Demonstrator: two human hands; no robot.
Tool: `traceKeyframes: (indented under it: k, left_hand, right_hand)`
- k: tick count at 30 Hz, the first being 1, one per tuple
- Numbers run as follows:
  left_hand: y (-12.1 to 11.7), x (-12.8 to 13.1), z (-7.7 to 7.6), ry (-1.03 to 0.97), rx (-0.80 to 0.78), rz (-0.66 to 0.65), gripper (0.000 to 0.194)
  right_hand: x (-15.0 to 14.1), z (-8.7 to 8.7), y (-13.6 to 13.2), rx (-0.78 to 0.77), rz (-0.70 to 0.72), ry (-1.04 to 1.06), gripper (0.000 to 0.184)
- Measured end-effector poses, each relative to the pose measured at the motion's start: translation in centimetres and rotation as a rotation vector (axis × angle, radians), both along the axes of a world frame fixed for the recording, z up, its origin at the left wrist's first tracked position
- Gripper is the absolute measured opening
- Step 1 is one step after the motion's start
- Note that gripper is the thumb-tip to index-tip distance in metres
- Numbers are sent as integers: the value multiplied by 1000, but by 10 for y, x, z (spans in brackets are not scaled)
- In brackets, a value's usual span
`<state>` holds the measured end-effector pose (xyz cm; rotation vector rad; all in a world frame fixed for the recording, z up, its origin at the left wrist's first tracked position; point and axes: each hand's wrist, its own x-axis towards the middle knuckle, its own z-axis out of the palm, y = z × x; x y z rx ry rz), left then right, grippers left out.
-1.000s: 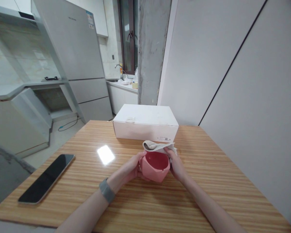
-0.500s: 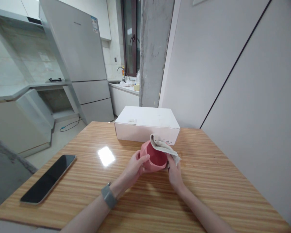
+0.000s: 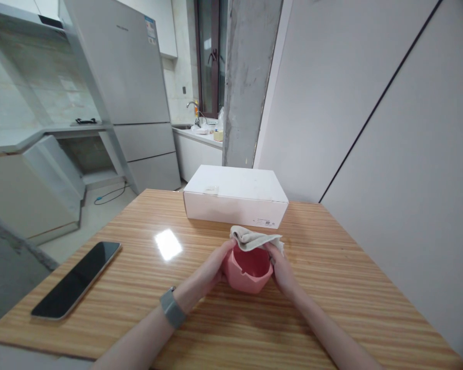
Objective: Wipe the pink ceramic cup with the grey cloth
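The left hand [image 3: 216, 266] gripped a faceted pink bowl [image 3: 247, 280] by its left side, while the right hand [image 3: 281, 267] held a folded beige cloth [image 3: 254, 239] against the bowl's far rim. The bowl's opening faced up toward the wearer, with a notch visible in its near rim. A watch [image 3: 172, 307] circled the left wrist. On the wood-grained table [image 3: 339, 277], a white box [image 3: 233, 206] stood just beyond the cloth, and a dark-screened phone [image 3: 77, 280] lay well apart on the left. Behind rose a grey refrigerator [image 3: 142, 77], a bare concrete pillar [image 3: 250, 82] and a sink faucet [image 3: 196, 113].
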<state>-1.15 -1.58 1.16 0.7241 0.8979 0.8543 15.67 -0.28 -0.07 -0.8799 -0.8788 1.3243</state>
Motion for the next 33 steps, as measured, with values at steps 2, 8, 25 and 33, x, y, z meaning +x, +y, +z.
traceKeyframes:
  k: [2,8,25,33]
  left_hand:
    - [0,2,1,-13,1,15,50]
    - [-4,9,11,-114,10,96,51]
    - [-4,7,2,-248,-67,-194,59]
    - [-10,15,10,-333,191,83,48]
  right_hand:
    - [1,3,-1,8,-13,-18,35]
    - [-10,10,-6,50,-184,-136,40]
    - [1,5,1,-27,-240,-126,37]
    - [-27,6,-20,167,-295,-289,46]
